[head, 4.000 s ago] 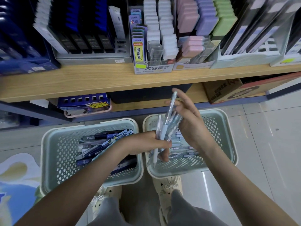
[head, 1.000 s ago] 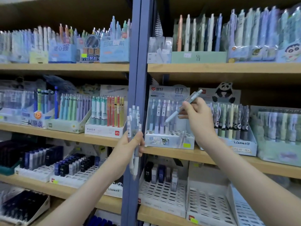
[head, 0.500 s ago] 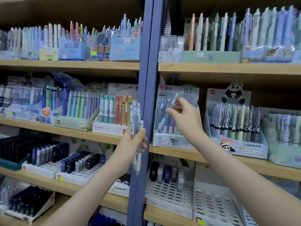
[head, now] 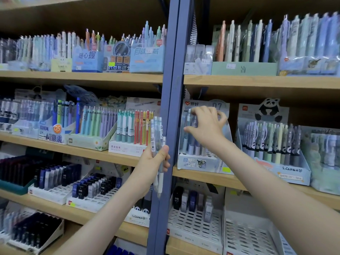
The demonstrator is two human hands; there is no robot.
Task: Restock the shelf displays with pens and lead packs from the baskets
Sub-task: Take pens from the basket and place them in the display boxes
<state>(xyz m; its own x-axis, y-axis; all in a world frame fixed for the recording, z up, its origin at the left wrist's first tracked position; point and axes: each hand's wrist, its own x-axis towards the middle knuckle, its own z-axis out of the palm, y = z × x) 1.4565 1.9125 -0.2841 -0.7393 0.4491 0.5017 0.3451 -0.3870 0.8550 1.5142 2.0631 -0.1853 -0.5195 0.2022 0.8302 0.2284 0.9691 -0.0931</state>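
Observation:
My left hand (head: 153, 163) is shut on a bundle of pale clear-barrelled pens (head: 156, 132), held upright in front of the blue shelf post. My right hand (head: 207, 129) reaches into the "0.7" pen display box (head: 199, 162) on the middle shelf, right of the post. Its thumb and fingers pinch the top of a pale blue pen (head: 188, 122) that stands upright among the box's other pens. The lower part of that pen is hidden behind my hand and its neighbours. The baskets are out of view.
A blue upright post (head: 171, 80) splits the shelving between my hands. A panda pen display (head: 276, 150) stands right of the 0.7 box. White slotted trays with a few lead packs (head: 193, 201) sit on the shelf below, with fuller lead trays (head: 88, 190) at lower left.
My right hand has carried one pen from tilted in the air down into the 0.7 display, where it now stands upright. My left hand kept the bundle by the post.

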